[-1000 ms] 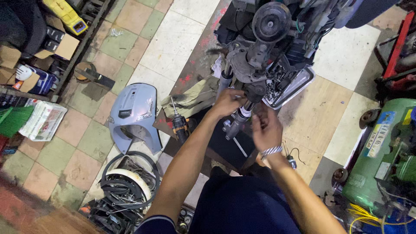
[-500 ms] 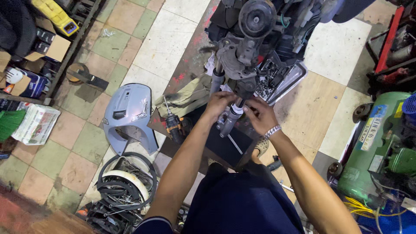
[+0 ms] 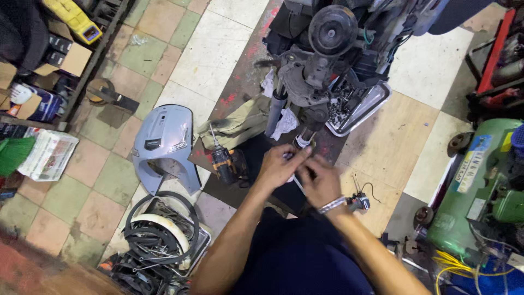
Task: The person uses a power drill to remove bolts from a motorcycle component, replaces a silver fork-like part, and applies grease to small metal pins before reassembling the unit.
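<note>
A stripped scooter front end (image 3: 314, 76) with a round black hub stands on the floor ahead of me. Two fork legs hang from it, a grey one (image 3: 274, 112) and a shorter one (image 3: 303, 141). My left hand (image 3: 279, 165) is just below the shorter leg, fingertips pinched together on a small part too small to identify. My right hand (image 3: 321, 184), with a metal bracelet at the wrist, meets it from the right, its fingers closed on the same small part. Both hands hover over a dark mat (image 3: 254, 164).
A cordless drill (image 3: 224, 163) lies left of my hands beside an olive rag (image 3: 240, 123). A blue-grey body panel (image 3: 164, 143) and a tray of cables and hoses (image 3: 158, 235) lie to the left. A metal tray of small parts (image 3: 363, 106) and a green compressor tank (image 3: 480, 180) are to the right.
Both hands have come down from the lower end of the fork leg toward my body, staying together. The scooter front sits higher in view as my head shifted.
</note>
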